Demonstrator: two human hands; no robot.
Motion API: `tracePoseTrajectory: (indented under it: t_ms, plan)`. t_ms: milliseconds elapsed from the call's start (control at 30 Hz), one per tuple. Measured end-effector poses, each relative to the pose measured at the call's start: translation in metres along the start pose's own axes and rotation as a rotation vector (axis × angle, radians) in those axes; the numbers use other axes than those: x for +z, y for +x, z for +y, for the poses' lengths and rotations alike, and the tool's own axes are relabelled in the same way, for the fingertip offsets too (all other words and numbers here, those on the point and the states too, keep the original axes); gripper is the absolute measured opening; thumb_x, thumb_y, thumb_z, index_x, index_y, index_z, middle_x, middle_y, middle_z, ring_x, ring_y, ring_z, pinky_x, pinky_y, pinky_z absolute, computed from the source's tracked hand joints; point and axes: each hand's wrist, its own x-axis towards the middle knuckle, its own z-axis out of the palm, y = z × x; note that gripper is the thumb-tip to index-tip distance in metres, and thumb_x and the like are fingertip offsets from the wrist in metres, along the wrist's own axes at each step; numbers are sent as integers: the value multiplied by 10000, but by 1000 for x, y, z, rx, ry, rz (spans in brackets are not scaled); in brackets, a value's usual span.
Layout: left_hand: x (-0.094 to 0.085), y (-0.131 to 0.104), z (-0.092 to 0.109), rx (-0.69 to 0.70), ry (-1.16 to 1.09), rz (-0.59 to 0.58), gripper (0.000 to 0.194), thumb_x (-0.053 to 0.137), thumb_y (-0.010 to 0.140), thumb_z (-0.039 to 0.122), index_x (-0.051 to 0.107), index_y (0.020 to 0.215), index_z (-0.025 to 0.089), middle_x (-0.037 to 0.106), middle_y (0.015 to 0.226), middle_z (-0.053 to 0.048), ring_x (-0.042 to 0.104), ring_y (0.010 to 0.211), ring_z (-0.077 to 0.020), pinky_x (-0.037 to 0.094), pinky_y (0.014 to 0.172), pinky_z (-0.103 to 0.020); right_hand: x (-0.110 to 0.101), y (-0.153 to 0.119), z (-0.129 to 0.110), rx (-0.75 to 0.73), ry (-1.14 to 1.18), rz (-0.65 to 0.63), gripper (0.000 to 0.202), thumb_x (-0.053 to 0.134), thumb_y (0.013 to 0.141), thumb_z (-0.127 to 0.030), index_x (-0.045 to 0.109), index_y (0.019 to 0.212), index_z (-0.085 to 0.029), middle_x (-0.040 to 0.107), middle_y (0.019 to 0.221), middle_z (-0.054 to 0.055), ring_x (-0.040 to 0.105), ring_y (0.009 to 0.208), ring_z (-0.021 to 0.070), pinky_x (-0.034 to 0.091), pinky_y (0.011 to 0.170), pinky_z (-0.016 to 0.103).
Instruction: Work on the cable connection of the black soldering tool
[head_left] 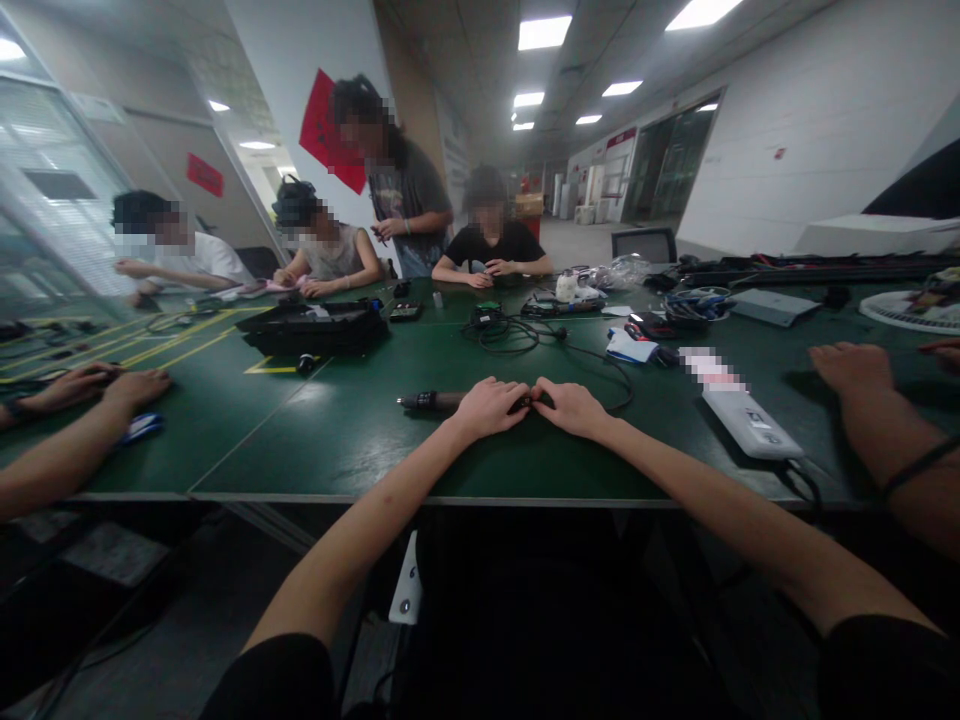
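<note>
An electric screwdriver (pixel 433 401) lies along the green table in front of me, its dark tip pointing left. Wrapped over its rear body is my left hand (pixel 491 410), closed. My right hand (pixel 571 410) is closed too, its fingertips pinched at the tool's back end and almost touching the left fingers. A small dark part (pixel 526 401) shows between the two hands; what exactly the right fingers hold is hidden. Behind the right hand, a black cable (pixel 517 335) lies in loose coils and one stretch curves down close to that hand.
A black tray (pixel 315 328) stands left of centre. A white power-bank-like device (pixel 750 420) with a cord lies at the right, near a blue-white packet (pixel 631 346). Co-workers' hands rest at the left (pixel 139 388) and right (pixel 851 368). Several people are across the table.
</note>
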Motion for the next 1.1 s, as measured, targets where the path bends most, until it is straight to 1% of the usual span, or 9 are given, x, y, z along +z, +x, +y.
tracePoseTrajectory:
  t_ms: [100, 167, 233, 367, 533, 633, 800, 933, 1100]
  plan:
    - [0, 0, 0, 4, 18, -6, 241, 475, 1073, 405, 600, 1193, 237, 738, 1073, -42, 703, 978, -221, 433, 871, -374, 1, 1, 1, -13, 5, 3, 173, 571, 1037, -370, 606, 1169, -264, 762, 1053, 35, 714, 931, 231, 411, 748, 277]
    - [0, 0, 0, -15, 21, -8, 257, 470, 1076, 427, 604, 1174, 231, 740, 1052, -43, 703, 958, -222, 436, 869, -380, 1, 1, 1, -13, 7, 6, 171, 570, 1038, -371, 604, 1166, -262, 762, 1039, 36, 715, 919, 230, 412, 749, 278]
    - [-1, 0, 0, -12, 12, -5, 271, 488, 1067, 437, 600, 1205, 233, 740, 1062, -44, 703, 964, -223, 438, 873, -384, 0, 0, 0, -3, 3, 5, 172, 570, 1039, -373, 601, 1164, -259, 762, 1034, 41, 716, 917, 233, 412, 745, 280]
    - [-2, -1, 0, 25, 2, -10, 252, 492, 1058, 374, 593, 1244, 237, 733, 1112, -47, 701, 1013, -221, 437, 886, -381, -1, 0, -1, -12, 12, -2, 167, 568, 1042, -366, 599, 1167, -259, 763, 1064, 45, 716, 935, 232, 414, 748, 278]
    - [-3, 0, 1, -9, -12, -6, 280, 491, 1065, 440, 594, 1215, 228, 738, 1069, -52, 701, 992, -225, 439, 889, -378, -1, 0, 0, -6, 1, 0, 168, 572, 1042, -368, 602, 1164, -257, 763, 1051, 45, 715, 926, 233, 410, 748, 280]
    - [-4, 0, 2, 25, -2, -10, 263, 480, 1069, 398, 590, 1244, 235, 734, 1096, -52, 697, 1008, -221, 436, 886, -374, 0, 0, 1, -15, 12, 3, 166, 570, 1042, -368, 601, 1163, -259, 762, 1060, 43, 713, 931, 230, 409, 749, 278]
    - [-5, 1, 4, -35, 6, -15, 297, 464, 1078, 460, 602, 1182, 217, 734, 1041, -63, 694, 967, -225, 438, 885, -374, 1, 0, 2, -10, 9, 6, 161, 570, 1039, -364, 604, 1158, -261, 762, 1046, 40, 714, 920, 230, 410, 751, 280]
    - [-5, 0, 4, 13, 2, -19, 270, 495, 1060, 395, 595, 1251, 234, 729, 1108, -63, 689, 1029, -227, 438, 907, -377, 2, 0, 1, 0, 2, 3, 175, 572, 1039, -373, 605, 1171, -264, 765, 1068, 38, 716, 940, 233, 414, 756, 280]
    - [-3, 0, 3, -44, 14, -13, 273, 488, 1066, 444, 612, 1173, 225, 727, 1044, -59, 691, 971, -231, 441, 898, -384, 2, 0, 1, 2, 1, 7, 176, 569, 1041, -378, 608, 1169, -264, 764, 1057, 41, 713, 935, 233, 412, 756, 279]
